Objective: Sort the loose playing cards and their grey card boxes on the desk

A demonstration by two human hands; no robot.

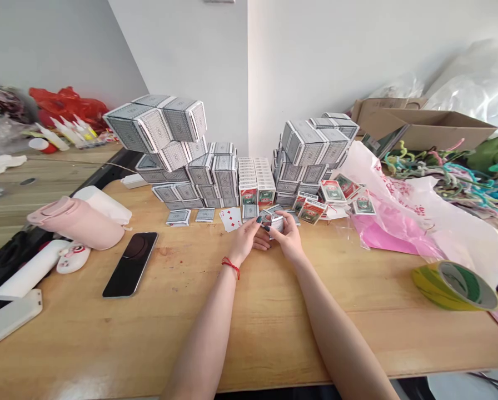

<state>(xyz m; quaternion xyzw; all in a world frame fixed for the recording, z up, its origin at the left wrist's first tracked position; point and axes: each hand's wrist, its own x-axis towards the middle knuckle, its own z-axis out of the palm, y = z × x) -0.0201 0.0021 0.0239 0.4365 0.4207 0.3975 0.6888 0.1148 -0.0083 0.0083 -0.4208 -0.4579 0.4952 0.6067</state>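
Between my hands is a small stack of grey-backed playing cards (277, 223). My right hand (289, 234) is closed round it, thumb on the near side. My left hand (245, 239), with a red string bracelet at the wrist, is closed with its fingertips at the stack's left edge; its grip is partly hidden. Just beyond my fingers lie more grey-backed cards (249, 211). Face-up diamond cards (231, 219) lie left of my left hand. Red and green card boxes (312, 210) lean together to the right of my right hand.
Grey card blocks rise in a left stack (176, 133) and a right stack (307, 147), with boxed decks (257, 172) between. A phone (130, 264) and pink bottle (78, 222) lie left. Tape (455, 284), plastic bags (403, 205) and a cardboard box (436, 129) are right.
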